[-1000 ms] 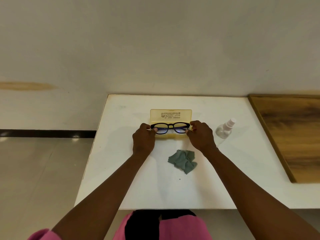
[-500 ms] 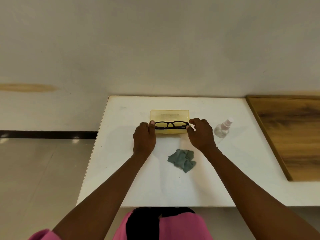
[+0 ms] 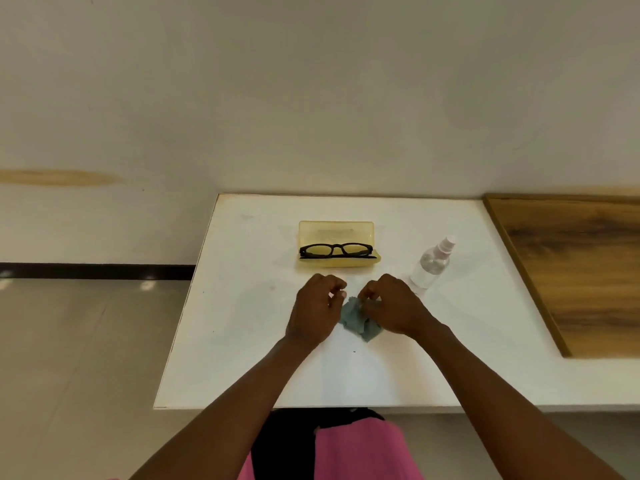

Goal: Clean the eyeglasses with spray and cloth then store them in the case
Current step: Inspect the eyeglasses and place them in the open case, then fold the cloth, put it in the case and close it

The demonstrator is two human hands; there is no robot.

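Observation:
Black-framed eyeglasses (image 3: pixel 336 250) lie folded in the open yellow case (image 3: pixel 336 231) at the middle back of the white table (image 3: pixel 242 341). The crumpled teal cloth (image 3: pixel 360 322) lies nearer to me. My right hand (image 3: pixel 394 306) pinches the cloth's upper edge with curled fingers. My left hand (image 3: pixel 317 308) hovers just left of the cloth, fingers curled, and I see nothing held in it. A clear spray bottle (image 3: pixel 433 266) stands right of the case.
A wooden board (image 3: pixel 581 265) covers the table's right side. A plain wall runs behind the table. Tiled floor lies off the table's left edge.
Both hands let go of the eyeglasses, which now rest in the case, and drew back toward me to the cloth. My right hand took hold of the cloth.

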